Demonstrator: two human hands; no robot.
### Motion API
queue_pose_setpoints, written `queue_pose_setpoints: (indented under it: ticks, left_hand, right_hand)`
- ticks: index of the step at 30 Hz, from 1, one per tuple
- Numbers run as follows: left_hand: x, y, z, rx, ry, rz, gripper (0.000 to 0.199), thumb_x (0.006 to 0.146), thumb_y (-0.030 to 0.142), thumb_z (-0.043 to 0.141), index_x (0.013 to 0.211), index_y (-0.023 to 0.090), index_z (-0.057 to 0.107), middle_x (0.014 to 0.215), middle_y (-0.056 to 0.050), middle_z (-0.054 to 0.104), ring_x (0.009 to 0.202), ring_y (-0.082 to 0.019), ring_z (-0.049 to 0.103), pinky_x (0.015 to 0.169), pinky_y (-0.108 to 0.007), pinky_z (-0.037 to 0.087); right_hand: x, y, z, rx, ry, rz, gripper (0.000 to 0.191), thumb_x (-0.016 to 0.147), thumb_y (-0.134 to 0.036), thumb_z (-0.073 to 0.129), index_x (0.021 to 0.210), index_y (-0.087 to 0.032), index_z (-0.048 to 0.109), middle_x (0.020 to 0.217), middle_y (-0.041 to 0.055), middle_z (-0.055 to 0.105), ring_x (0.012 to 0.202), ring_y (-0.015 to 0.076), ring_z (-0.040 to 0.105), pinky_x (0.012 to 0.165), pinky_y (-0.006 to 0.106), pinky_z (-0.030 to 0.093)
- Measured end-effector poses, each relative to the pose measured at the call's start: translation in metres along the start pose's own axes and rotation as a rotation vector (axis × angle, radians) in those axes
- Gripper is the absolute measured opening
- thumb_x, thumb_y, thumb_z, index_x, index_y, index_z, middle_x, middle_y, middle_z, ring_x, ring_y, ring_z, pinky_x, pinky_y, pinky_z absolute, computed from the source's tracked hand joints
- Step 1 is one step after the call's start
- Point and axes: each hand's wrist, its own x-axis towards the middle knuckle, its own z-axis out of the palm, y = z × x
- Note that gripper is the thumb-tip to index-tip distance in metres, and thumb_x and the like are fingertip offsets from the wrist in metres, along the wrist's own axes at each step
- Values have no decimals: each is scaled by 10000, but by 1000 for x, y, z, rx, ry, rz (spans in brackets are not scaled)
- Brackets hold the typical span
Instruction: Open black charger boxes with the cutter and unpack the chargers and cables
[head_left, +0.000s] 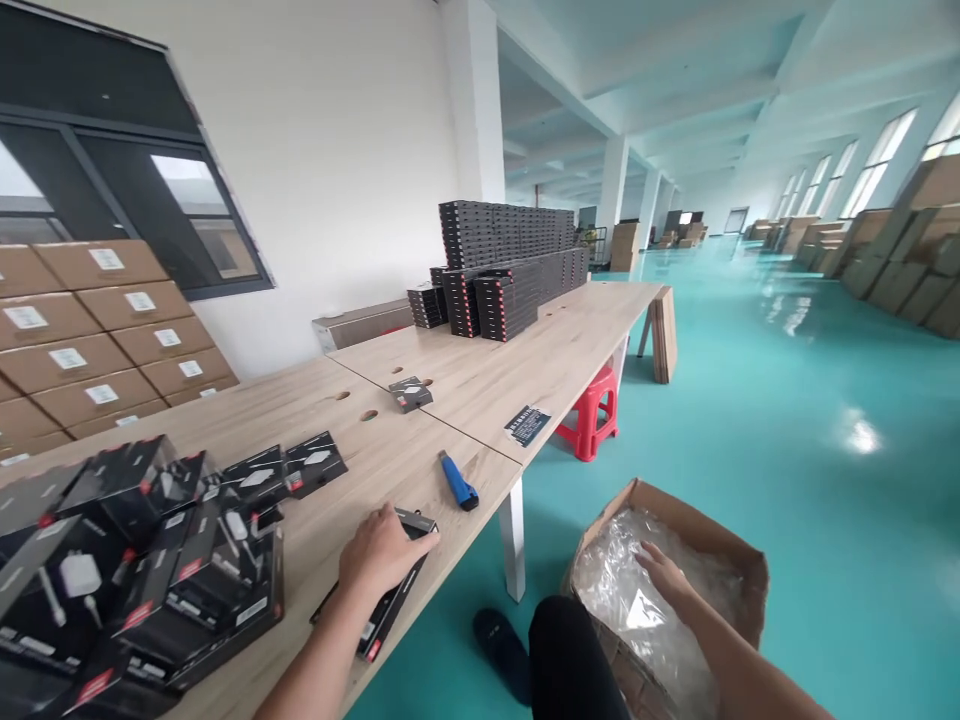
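At surface edge, L hand has fingers curled over a black product box, gripping its upper end; box looks light, stiff, best held by long sides. R hand is in cardboard carton, fingers open on soft, slippery plastic wrap, no clear hold. Blue utility knife lies near L hand; more black boxes piled to left.
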Motion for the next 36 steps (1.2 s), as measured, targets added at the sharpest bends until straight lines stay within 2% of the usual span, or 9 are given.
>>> queue_pose_setpoints:
  ticks: [4,7,10,13,16,21,27,30,36]
  left_hand:
    - [-23,-10,-4,-50,51,184,801,768,538,605,1438,155,389,1383,-178,594,1265,-365,574,965,-450,509]
    - [-51,-22,-4,-107,162,370,770,764,472,644,1438,234,357,1287,-127,629,1189,-363,611,980,-498,508]
    - [-77,-30,1,-71,253,524,757,760,326,636,1447,288,318,1386,-111,571,1283,-365,560,1139,-607,370]
    - [-93,-34,7,-26,298,599,834,753,227,619,1492,290,237,1468,-110,509,1371,-334,494,1236,-634,194]
    - [-102,-41,11,1,339,573,922,721,192,641,1519,256,184,1465,-130,505,1379,-336,484,1237,-655,165]
    - [-113,-55,13,-42,364,456,878,687,281,730,1447,249,291,1356,-143,573,1289,-382,547,1101,-642,397]
    - [-119,-58,9,1,348,490,835,640,216,730,1393,267,373,1279,-101,620,1187,-346,597,1023,-537,475]
    - [-117,-55,10,50,367,563,822,627,161,695,1383,266,390,1269,-89,631,1179,-333,599,1007,-510,476]
    - [-111,-54,13,80,444,639,829,644,175,705,1401,229,372,1281,-109,637,1181,-331,607,995,-490,475]
  right_hand:
    - [-9,-27,5,106,27,6,625,721,-569,516,1113,-126,719,1260,231,673,1256,425,579,1027,524,481]
    - [-49,-66,38,232,-47,-95,612,774,-609,478,1080,-135,715,1170,201,704,1201,386,609,1022,492,489]
    - [-119,-125,83,408,-322,-264,578,843,-663,501,1088,-185,716,970,111,745,922,289,698,844,399,564]
    - [-185,-187,113,626,-825,-471,633,904,-598,589,1407,-216,551,1120,88,726,974,264,682,863,393,546]
    - [-220,-227,127,703,-1026,-564,563,895,-528,645,1367,-226,592,1087,53,723,1016,263,656,902,388,525]
    - [-230,-236,136,727,-1136,-507,385,871,-345,612,1227,-211,670,936,18,707,899,220,638,829,341,504]
    - [-228,-233,139,601,-1245,-369,558,654,-136,592,1211,-179,602,818,-19,649,711,153,575,582,243,406]
    - [-226,-236,142,505,-1180,-341,519,577,-132,584,1095,-167,590,789,-25,627,693,152,549,534,237,374]
    - [-232,-246,153,444,-925,-353,330,526,-142,526,850,-196,550,752,-33,567,707,153,514,571,259,379]
